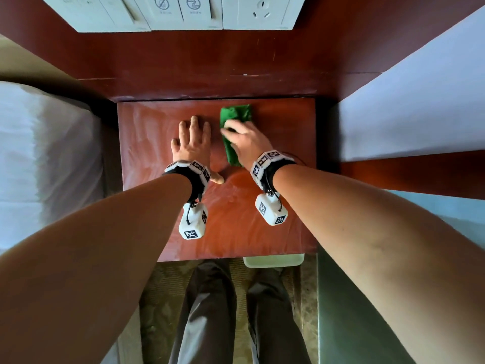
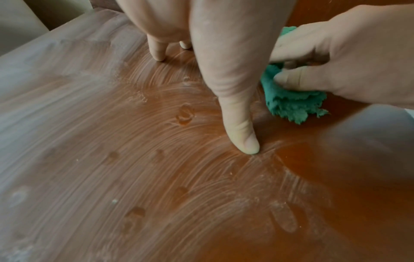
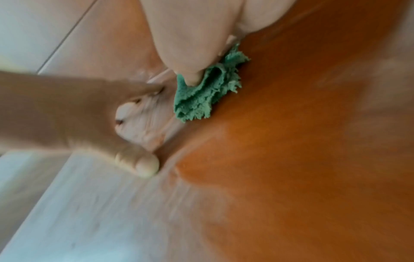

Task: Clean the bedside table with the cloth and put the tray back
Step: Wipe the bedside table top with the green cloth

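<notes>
The bedside table has a reddish wooden top with dusty wipe streaks. My right hand grips a green cloth and presses it on the top near the back middle. The thumb and fingers pinch its folds, and the thumb digs into the cloth. My left hand lies flat on the top just left of the cloth with fingers spread, its thumb touching the wood. A pale tray edge shows on the floor under the table's front edge.
A bed with white sheets borders the table on the left. A white bed surface lies to the right. A switch panel and a socket sit on the wooden wall behind. My legs stand at the front.
</notes>
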